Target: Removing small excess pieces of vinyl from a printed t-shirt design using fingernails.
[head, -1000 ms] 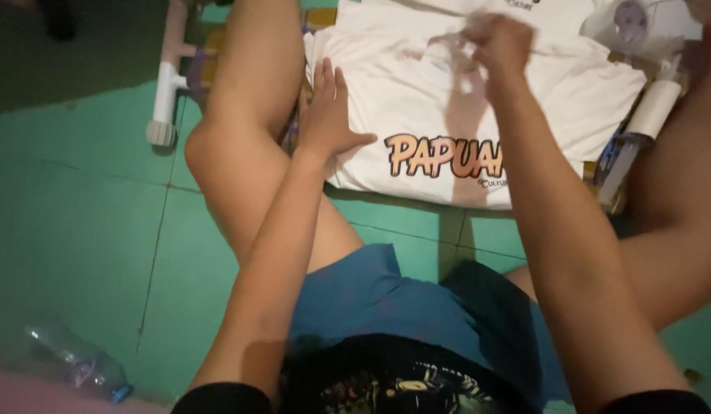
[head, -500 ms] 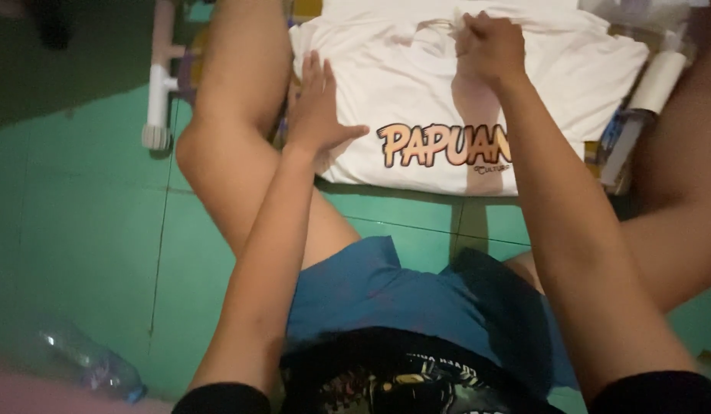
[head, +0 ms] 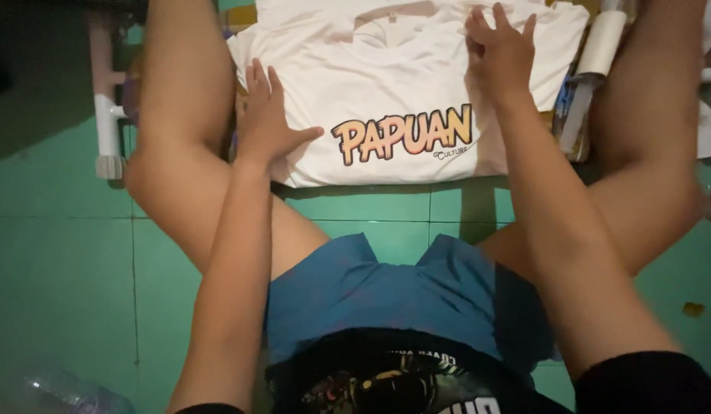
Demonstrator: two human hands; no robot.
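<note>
A: What are the fingers doing?

B: The left hand (head: pixel 267 123) lies flat, fingers together and thumb spread, pressing on the left edge of the white shirt (head: pixel 401 84). The right hand (head: pixel 499 54) has its fingers spread and slightly curled, resting on the shirt's far right part. Neither grips anything; both lie open on the cloth.

A: And where is the shirt?

B: Folded on the green tiled floor (head: pixel 64 253), between the person's bare legs, with its coloured print facing up on the near side. The collar points away, toward the far edge.

A: What lies around it?

B: A white pipe frame (head: pixel 106 115) to the far left, a pale paper roll (head: pixel 601 42) just right of the shirt, and a clear plastic bottle (head: pixel 72 391) at the near left corner.

A: How should the smoothing go, in your view?

B: I judge the left palm ought to pin the edge while the right one sweeps outward with flat fingers, so creases run off the side rather than bunching under the print.
</note>
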